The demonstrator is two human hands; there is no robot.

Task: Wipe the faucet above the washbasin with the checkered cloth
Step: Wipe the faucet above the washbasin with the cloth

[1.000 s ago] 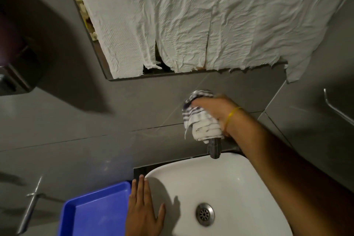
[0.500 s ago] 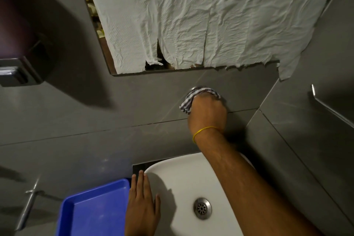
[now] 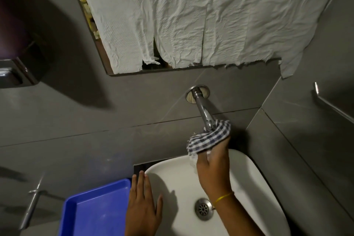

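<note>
**Wiping the faucet's outer end**

Bunched in the closed right hand, the cloth is wrapped round the faucet tip above the basin, for rubbing. The left hand is laid open and empty on the rim, apparently for support.

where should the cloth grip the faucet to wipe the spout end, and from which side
Wrap the checkered cloth around the lower end of the faucet, coming from below and the right, as the right hand does now. The faucet is a thin round pipe slanting out from its wall flange over the washbasin, so an encircling grip can slide along it. The left hand rests flat on the basin's rim.
</note>
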